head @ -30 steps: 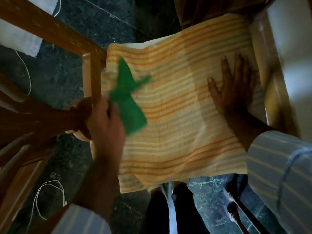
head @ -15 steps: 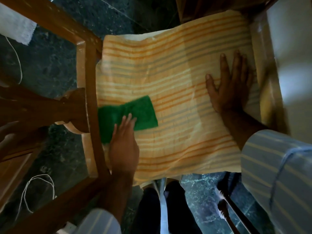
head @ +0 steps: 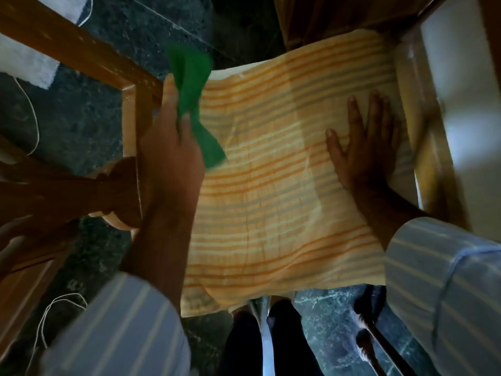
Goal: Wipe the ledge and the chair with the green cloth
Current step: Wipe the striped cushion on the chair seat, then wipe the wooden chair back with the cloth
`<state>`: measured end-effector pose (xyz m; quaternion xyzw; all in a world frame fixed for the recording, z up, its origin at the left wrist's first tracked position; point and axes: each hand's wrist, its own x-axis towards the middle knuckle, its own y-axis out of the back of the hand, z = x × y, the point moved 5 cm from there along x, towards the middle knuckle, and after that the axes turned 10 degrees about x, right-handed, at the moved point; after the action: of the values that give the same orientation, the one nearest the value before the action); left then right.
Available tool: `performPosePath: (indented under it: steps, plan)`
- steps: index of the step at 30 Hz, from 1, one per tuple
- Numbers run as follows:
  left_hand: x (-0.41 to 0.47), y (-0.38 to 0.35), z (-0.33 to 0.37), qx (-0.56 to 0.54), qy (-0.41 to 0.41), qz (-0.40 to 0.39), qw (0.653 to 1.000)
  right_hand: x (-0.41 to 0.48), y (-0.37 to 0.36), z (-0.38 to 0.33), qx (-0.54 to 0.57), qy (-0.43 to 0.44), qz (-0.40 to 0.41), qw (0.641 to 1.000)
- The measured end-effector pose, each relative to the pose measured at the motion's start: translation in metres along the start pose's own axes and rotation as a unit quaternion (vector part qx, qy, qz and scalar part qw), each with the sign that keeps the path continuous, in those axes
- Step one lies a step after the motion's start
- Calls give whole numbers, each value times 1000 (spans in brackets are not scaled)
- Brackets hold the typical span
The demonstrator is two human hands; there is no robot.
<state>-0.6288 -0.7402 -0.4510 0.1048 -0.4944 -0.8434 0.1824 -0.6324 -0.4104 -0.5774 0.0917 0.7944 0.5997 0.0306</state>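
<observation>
Above the seat's (head: 284, 172) left edge, left hand (head: 170, 158) pinches the cloth (head: 191, 85) mid-length, both ends flopping free, off the fabric. Right hand (head: 363, 147) lies flat, fingers spread, pressing the seat's right side. Cloth looks light, limp; a bunched grip should control it best.

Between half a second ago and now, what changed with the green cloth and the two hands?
The left hand lifted the green cloth off the striped seat cover and up toward the seat's far left corner; it was pressed flat, now it hangs bunched in the fingers. The right hand stayed flat on the cover's right side.
</observation>
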Motion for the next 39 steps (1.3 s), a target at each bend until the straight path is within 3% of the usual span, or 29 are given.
performPosePath:
  steps: [3, 5, 8, 14, 16, 18, 21, 23, 25, 29, 32, 37, 39]
  plan:
    - [42, -31, 33, 52, -128, 8, 990, 0, 0, -1, 3, -1, -6, 1000]
    - [26, -70, 46, 105, -179, -67, 976, 0, 2, -2, 4, -1, -5, 1000]
    - [-54, -118, 45, 155, -276, -233, 920, 0, 5, -4, 0, -3, -6, 1000]
    - [-123, -115, 29, 71, -295, -233, 924, 0, 9, -6, 11, -2, -14, 1000]
    - [-118, -104, 31, 21, -271, -241, 932, 0, 13, -8, 17, -7, -34, 999]
    - [-102, -87, 26, -2, -214, -181, 960, 0, 18, -13, 53, -23, -55, 997]
    - [-71, -64, -5, 83, -38, -73, 993, -3, 29, -29, 128, -50, -65, 988]
    - [-61, -64, -26, 97, 87, -120, 984, -14, 35, -42, 156, -81, -82, 981]
    - [-59, -71, -33, 66, 150, -176, 971, -23, 36, -53, 205, -121, -110, 965]
    - [-56, -81, -21, -30, 210, -227, 950, -22, 31, -54, 313, -245, -209, 894]
    - [-56, -79, -14, -148, 247, -259, 922, -21, 21, -50, 390, -279, -275, 834]
    - [-42, -23, 14, -181, 181, -210, 943, -23, 62, -65, 527, -318, -226, 755]
    - [-32, 11, 32, -185, 156, -189, 952, -20, 93, -79, 555, -306, -216, 742]
